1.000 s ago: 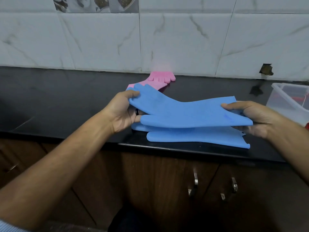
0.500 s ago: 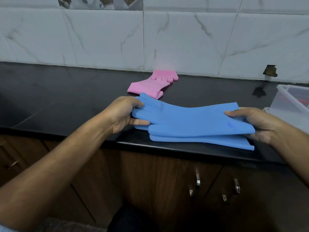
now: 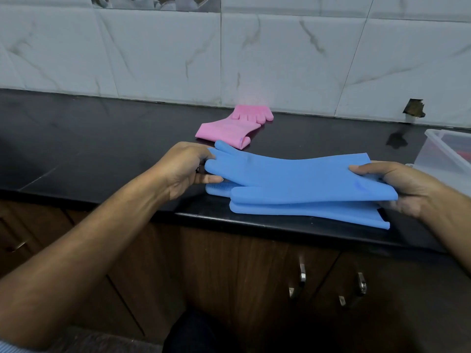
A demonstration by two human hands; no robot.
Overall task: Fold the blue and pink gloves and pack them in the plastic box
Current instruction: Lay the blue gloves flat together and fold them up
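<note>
Left hand [image 3: 182, 169] pinches the finger end of the upper blue glove [image 3: 293, 177]; right hand [image 3: 405, 186] grips its cuff, above the lower blue glove [image 3: 305, 211] on the table [image 3: 102, 138]. Folded pink gloves [image 3: 229, 128] lie behind; plastic box [image 3: 443, 154] stands at right.

The surface [image 3: 102, 149] runs from 9 o'clock to 3 o'clock, with the tiled wall [image 3: 280, 59] behind it at 12 o'clock and the cabinet doors [image 3: 254, 276] below its front edge at 6 o'clock. The upper glove [image 3: 293, 177] lies lengthwise over the lower glove [image 3: 305, 211] near the front edge. The left hand [image 3: 183, 171] holds the fingertip end at 9 o'clock; the right hand [image 3: 407, 187] holds the cuff end at 3 o'clock. The folded glove pair [image 3: 229, 128] lies behind them, toward 11 o'clock, near the wall. The plastic box [image 3: 443, 156] stands at 2 o'clock, at the surface's right end.
</note>
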